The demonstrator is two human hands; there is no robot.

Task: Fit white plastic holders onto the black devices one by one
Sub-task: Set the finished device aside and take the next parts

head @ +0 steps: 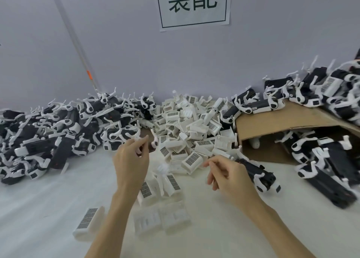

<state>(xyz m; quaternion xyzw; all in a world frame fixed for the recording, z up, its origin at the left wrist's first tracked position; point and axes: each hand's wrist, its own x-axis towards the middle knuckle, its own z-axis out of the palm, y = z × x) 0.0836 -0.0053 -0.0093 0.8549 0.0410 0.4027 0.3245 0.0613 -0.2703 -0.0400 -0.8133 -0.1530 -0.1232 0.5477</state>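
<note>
My left hand (131,161) is raised over the white table, its fingertips pinching a small white plastic piece (139,151). My right hand (228,177) hovers with loosely curled fingers and holds nothing. Just to its right lies a black device (260,175) with a white clip on it. White plastic holders with barcode labels (149,189) lie between my hands. Two more blurred holders (161,219) sit nearer to me, and a single holder (88,223) lies at the lower left.
A heap of loose white holders (191,128) sits at the back middle. Black devices with white clips are piled on the left (48,135) and the right (331,96). A cardboard box (282,124) lies on its side, spilling devices. A sign (192,4) hangs on the wall.
</note>
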